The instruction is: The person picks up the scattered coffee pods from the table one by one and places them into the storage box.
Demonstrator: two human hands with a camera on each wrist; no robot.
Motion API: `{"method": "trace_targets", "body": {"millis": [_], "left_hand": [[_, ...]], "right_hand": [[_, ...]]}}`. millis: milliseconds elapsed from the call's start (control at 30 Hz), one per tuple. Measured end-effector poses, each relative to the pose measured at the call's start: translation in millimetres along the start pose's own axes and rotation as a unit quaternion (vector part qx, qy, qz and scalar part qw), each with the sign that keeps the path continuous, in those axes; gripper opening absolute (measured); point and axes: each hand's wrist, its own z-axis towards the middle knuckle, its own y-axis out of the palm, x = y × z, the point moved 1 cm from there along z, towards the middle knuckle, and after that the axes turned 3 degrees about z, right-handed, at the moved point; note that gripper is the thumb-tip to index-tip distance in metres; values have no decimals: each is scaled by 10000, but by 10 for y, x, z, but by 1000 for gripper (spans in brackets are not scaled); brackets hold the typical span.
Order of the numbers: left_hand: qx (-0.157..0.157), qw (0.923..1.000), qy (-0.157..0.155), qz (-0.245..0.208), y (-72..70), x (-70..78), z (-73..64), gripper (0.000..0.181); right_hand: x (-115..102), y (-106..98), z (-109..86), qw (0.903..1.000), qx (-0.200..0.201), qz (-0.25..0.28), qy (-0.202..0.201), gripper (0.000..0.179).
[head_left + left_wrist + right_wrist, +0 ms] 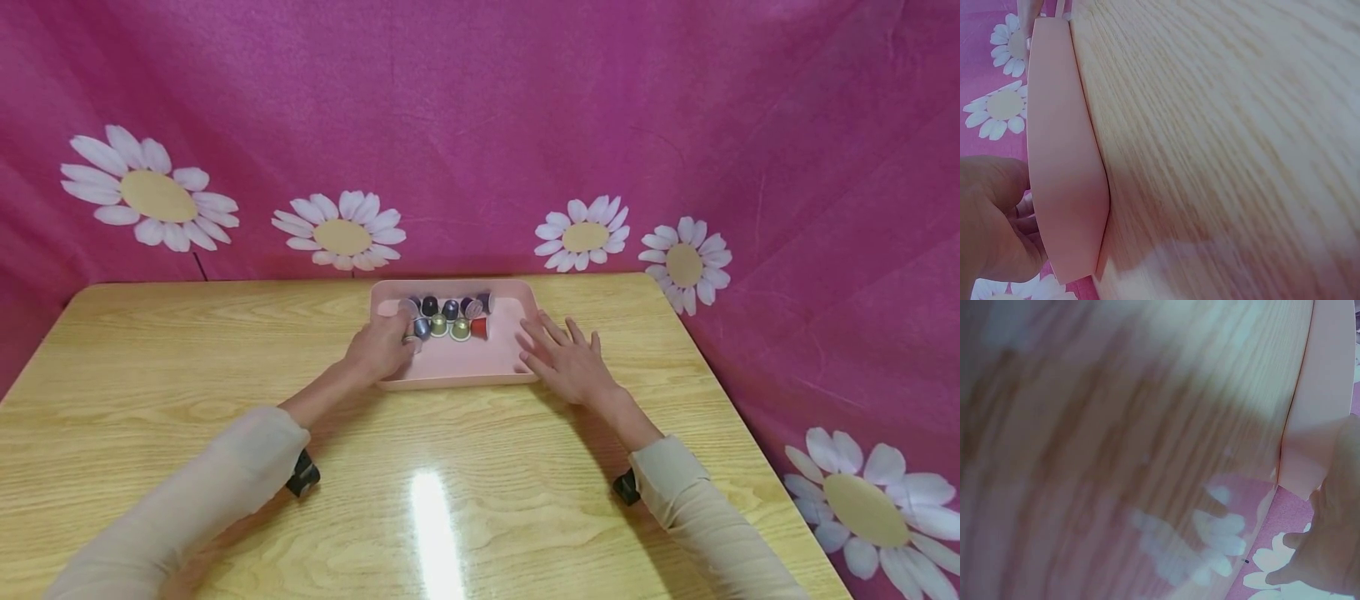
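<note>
A shallow pink tray holds several coffee capsules in two loose rows towards its left and back. Dark capsules make up the back row; gold capsules and a red capsule are in front. My left hand reaches over the left rim, fingertips at the leftmost capsules beside a blue capsule. I cannot tell whether it pinches one; the tray wall hides its fingertips in the left wrist view. My right hand lies at the right rim, fingers spread, holding nothing.
The tray stands near the far edge of a wooden table. Behind and to the right hangs a magenta cloth printed with white daisies. A bright light reflection lies on the table in front.
</note>
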Motion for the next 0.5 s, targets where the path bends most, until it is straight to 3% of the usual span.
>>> {"method": "trace_targets", "body": {"millis": [500], "left_hand": [[48, 10000, -7, -54, 6, 20, 15, 15]], "right_hand": [[3, 18, 14, 10000, 47, -84, -24, 64]]}}
